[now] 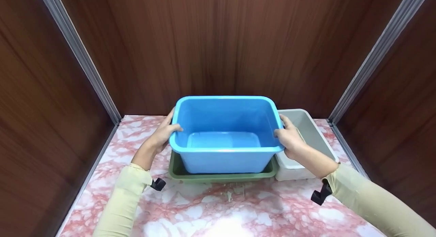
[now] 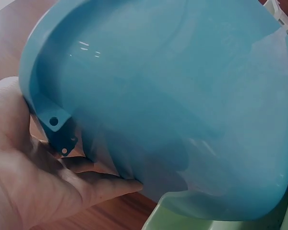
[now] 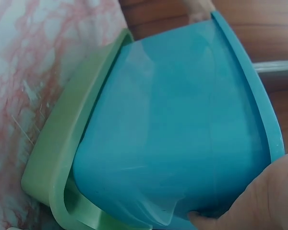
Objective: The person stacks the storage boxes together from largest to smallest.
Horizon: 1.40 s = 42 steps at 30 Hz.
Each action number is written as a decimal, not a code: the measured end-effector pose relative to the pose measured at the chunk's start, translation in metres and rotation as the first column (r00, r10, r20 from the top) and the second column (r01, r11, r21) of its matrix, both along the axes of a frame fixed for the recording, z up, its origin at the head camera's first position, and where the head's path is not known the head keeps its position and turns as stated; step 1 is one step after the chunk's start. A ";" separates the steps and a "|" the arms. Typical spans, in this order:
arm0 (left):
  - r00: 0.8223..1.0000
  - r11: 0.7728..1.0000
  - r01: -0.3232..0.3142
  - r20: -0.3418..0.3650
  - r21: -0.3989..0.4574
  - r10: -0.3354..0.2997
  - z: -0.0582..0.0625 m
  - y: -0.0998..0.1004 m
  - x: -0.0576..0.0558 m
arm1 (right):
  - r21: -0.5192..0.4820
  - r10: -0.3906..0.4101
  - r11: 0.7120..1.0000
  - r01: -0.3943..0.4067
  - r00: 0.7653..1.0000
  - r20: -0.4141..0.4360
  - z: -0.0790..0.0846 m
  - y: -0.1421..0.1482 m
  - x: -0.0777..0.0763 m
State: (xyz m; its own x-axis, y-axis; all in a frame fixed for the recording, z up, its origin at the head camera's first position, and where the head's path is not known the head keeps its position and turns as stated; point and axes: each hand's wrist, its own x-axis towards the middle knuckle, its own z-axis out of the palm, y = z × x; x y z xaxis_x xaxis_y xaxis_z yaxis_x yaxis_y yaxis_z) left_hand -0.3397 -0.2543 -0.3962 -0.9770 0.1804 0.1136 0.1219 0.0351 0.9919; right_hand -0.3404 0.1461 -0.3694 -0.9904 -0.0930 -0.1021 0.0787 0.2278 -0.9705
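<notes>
A deep blue plastic basin (image 1: 223, 139) is held upright between both hands, its inside bare. My left hand (image 1: 166, 132) grips the left rim, thumb over the edge and fingers under it along the outer wall, as the left wrist view shows. On the opposite rim, my right hand (image 1: 289, 134) holds on with the thumb inside the edge. The basin's lower part overlaps the opening of a shallow green tub (image 1: 223, 177), and in the right wrist view the green rim (image 3: 103, 81) runs close along its base. Most of the green tub's inside is hidden by the basin.
A pale grey tub (image 1: 315, 134) stands to the right, partly behind my right forearm. All this sits on a red and white marbled table top (image 1: 218, 209). Brown wood-grain panels (image 1: 218, 53) with metal corner strips enclose the back and sides.
</notes>
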 end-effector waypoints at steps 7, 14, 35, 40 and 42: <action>1.000 1.000 -0.005 -0.022 0.001 0.005 -0.003 -0.001 -0.007 | -0.025 0.000 1.000 0.000 1.000 -0.002 -0.001 -0.001 -0.007; 1.000 1.000 -0.026 0.003 0.013 0.026 -0.008 -0.002 -0.009 | -0.033 0.007 0.999 -0.007 1.000 -0.006 -0.006 -0.004 -0.014; 0.997 0.998 -0.067 0.043 -0.004 0.067 -0.025 -0.004 -0.019 | -0.027 -0.022 0.999 0.022 1.000 -0.004 -0.022 -0.006 -0.026; 0.997 0.997 -0.072 0.042 0.005 0.072 -0.028 -0.005 -0.021 | -0.030 -0.022 0.999 0.022 1.000 -0.016 -0.025 -0.008 -0.028; 0.997 0.997 -0.071 0.045 0.013 0.070 -0.030 -0.005 -0.021 | -0.032 -0.024 0.999 0.023 1.000 -0.019 -0.027 -0.009 -0.029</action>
State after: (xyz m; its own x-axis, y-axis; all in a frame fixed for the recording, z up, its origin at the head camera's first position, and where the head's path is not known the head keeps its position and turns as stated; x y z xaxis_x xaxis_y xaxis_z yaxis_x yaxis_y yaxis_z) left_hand -0.3605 -0.2594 -0.4260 -0.9913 0.1098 0.0723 0.0757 0.0278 0.9967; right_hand -0.3694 0.1373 -0.3962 -0.9942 -0.0725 -0.0800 0.0646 0.1948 -0.9787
